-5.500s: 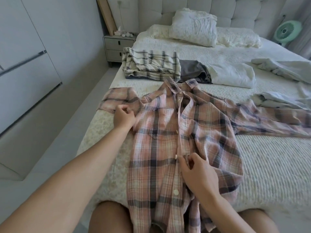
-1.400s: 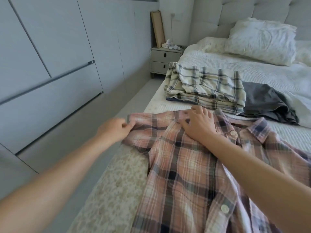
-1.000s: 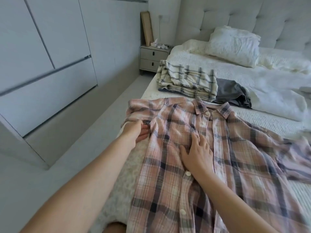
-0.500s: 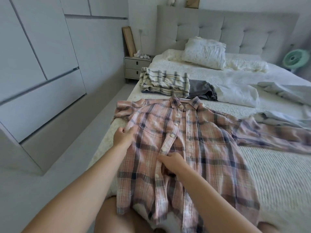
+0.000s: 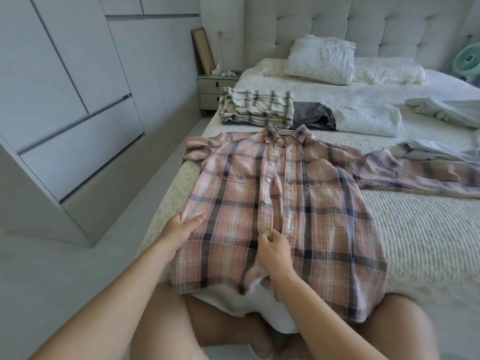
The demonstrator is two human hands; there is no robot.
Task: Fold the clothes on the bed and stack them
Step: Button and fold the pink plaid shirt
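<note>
Two hands work on a pink plaid shirt spread front-up across the near end of the bed, collar toward the headboard and hem hanging just over the near edge. The left hand grips the shirt's left side seam, thumb on top of the cloth and the fingers tucked under the edge, so it is grasping fabric. The right hand pinches the button strip near the middle of the shirt, fingertips closed round the cloth just below a white button. One sleeve is bunched short at the left shoulder; the other sleeve stretches out flat to the right, and its far end runs out of view.

Beyond the collar sits a folded stack of cream checked clothing, with what looks like a darker piece at the bottom, though the view is too soft to be sure. Just beside the stack on its right lies a crumpled grey garment, touching a loosely rolled white garment. Farther right, pale blue clothes lie unfolded in two heaps. Pillows rest against the padded headboard, a nightstand stands at the bed's far left corner, and a green fan shows at the right edge.
</note>
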